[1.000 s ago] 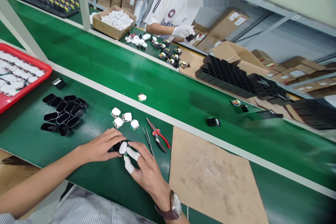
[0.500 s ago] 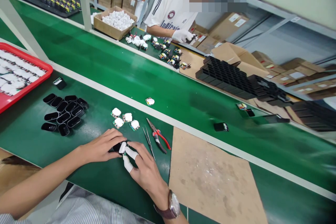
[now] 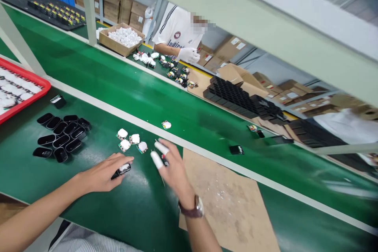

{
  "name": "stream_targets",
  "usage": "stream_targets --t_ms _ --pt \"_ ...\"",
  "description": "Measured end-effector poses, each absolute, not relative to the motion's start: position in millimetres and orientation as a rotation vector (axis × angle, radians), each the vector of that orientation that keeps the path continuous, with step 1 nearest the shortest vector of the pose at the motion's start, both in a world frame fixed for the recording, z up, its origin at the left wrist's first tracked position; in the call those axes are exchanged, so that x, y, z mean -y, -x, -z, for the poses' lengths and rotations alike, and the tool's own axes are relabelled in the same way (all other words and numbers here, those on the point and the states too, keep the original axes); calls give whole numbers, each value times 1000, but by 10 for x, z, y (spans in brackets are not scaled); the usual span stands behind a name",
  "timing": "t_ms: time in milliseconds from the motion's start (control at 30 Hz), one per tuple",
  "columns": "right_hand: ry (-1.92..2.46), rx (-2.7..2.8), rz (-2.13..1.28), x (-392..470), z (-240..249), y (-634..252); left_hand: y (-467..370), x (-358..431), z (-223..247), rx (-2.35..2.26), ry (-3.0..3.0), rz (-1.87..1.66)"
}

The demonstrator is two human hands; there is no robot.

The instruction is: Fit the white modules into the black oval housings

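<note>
My left hand is closed round a small black plastic case, with white padding showing in its open end. White finger cots cover two fingertips of my right hand, whose fingers are apart. It is over the tweezers and the pliers, which it mostly hides; whether it touches them I cannot tell. Left of it lie several small circuit boards with white pads. Farther left, a group of empty black cases rests on the green bench.
A red tray of white-padded parts is at the left edge. Brown cardboard covers the bench at right. On the green belt lie a board and a black case. Across it, a white-gloved co-worker's hand is near several boards.
My right hand has left the case and moved right, over the tweezers and pliers. The padded board sits deeper in the case in my left hand. The view has shifted.
</note>
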State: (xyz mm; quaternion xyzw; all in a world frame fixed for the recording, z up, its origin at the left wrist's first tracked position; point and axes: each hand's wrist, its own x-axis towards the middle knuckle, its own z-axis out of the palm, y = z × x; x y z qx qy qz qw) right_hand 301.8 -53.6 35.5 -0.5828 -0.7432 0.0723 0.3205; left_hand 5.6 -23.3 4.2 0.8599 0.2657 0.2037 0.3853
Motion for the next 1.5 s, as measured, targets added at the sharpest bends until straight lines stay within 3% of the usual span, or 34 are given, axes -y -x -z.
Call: stream_targets --t_ms 100,300,567,700,1500 --pt "1809 1841 -170 -26 -270 -3465 -18 229 -57 -716 -2205 -572" --pt "1926 1759 -205 -698 -182 -3743 113 201 -130 -627 -2304 -744" --pt "1387 2154 -451 524 -289 -2910 153 267 -45 -612 -2427 -822" --pt "1353 2244 -371 938 -267 -2610 140 280 -29 -587 -2456 -826" --pt "1170 2225 -417 860 -272 -2456 12 251 -32 -519 -2166 -862"
